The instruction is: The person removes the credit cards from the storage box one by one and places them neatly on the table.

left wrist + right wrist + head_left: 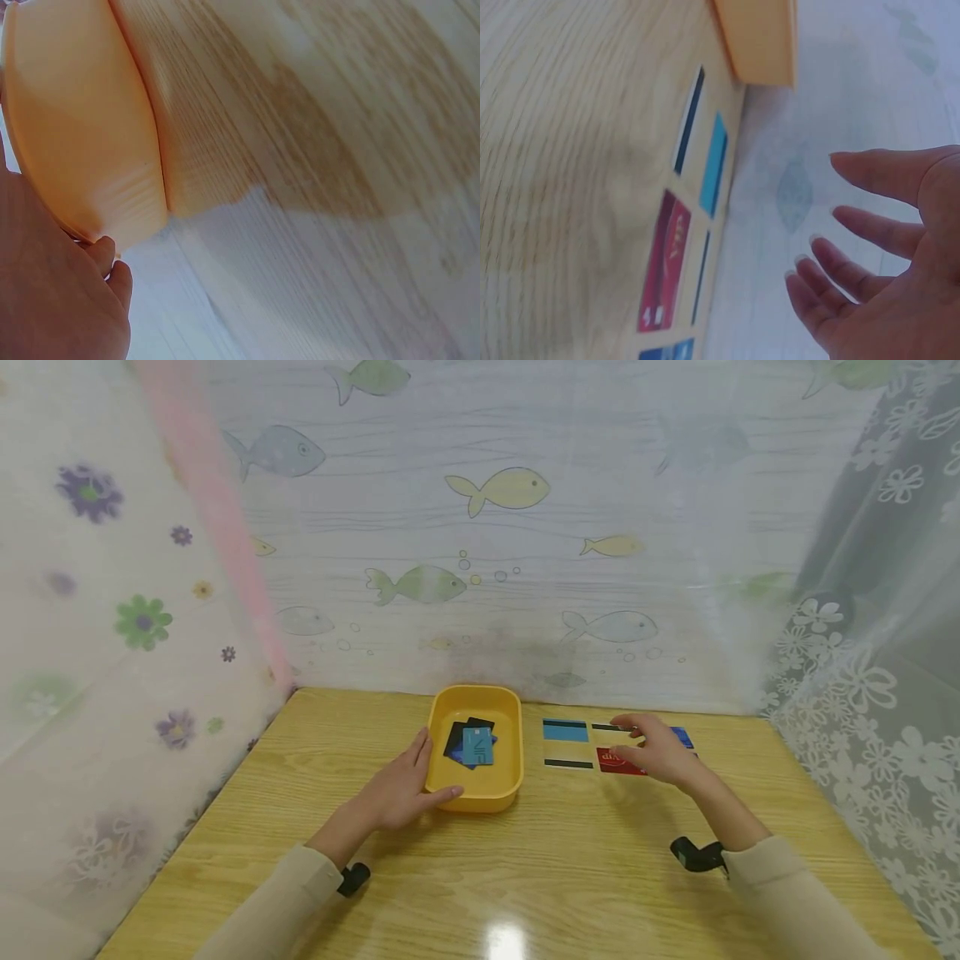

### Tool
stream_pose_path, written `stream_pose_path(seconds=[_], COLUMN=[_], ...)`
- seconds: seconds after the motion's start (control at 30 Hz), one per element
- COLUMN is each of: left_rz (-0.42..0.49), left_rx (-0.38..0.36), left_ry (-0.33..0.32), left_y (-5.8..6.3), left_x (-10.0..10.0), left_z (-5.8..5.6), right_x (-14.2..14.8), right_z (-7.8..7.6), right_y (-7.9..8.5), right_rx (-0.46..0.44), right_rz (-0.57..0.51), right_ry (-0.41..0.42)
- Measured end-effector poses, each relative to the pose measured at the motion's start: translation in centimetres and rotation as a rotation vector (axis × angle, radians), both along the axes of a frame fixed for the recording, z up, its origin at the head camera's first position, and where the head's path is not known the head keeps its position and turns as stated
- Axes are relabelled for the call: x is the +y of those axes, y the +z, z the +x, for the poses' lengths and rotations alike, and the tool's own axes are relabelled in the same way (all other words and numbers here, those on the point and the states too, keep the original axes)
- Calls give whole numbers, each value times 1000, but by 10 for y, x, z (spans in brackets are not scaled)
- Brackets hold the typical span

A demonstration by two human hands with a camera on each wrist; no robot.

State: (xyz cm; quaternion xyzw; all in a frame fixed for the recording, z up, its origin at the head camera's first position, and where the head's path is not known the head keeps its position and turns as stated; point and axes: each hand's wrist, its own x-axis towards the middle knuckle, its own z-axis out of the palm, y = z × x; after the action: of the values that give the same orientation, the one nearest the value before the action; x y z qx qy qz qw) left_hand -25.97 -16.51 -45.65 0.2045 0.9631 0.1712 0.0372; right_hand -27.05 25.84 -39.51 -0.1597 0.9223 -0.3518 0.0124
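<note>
My left hand (pixel 397 787) holds a yellow plastic tub (pixel 498 797) at its left side, thumb over the near rim. In the left wrist view, fingertips (pixel 120 281) curl by the tub's wall (pixel 82 112). Inside lie a light blue VIP card (pixel 477 747) and several dark cards (pixel 453 740) beneath it. Fingers spread and slightly bent, my right hand (pixel 658 752) hovers over a red VIP card (pixel 617 762), holding nothing. Around that card lie a blue card with a black stripe (pixel 565 731), a pale striped card (pixel 567 765) and a partly hidden blue card (pixel 683 737).
The cards lie in rows on a wooden table (pixel 465 877), right of the tub. A fish-print curtain (pixel 510 635) hangs along the table's back edge. Flowered sheets close off the left (pixel 135 693) and right (pixel 862 693) sides.
</note>
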Motion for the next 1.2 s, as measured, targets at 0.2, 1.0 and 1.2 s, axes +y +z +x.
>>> stream_pose_path(seconds=[0.2, 1.0, 1.2], left_rz=[-2, -2, 2], left_rx=[-3, -10, -13], left_ry=[1, 6, 8], left_y=[1, 3, 4], left_x=[0, 0, 1], left_z=[0, 2, 2], right_x=[-18, -85, -104], right_z=[-2, -8, -9], right_y=[5, -7, -11], right_rx=[15, 29, 14], right_rz=[-9, -119, -129], right_ry=[35, 168, 190])
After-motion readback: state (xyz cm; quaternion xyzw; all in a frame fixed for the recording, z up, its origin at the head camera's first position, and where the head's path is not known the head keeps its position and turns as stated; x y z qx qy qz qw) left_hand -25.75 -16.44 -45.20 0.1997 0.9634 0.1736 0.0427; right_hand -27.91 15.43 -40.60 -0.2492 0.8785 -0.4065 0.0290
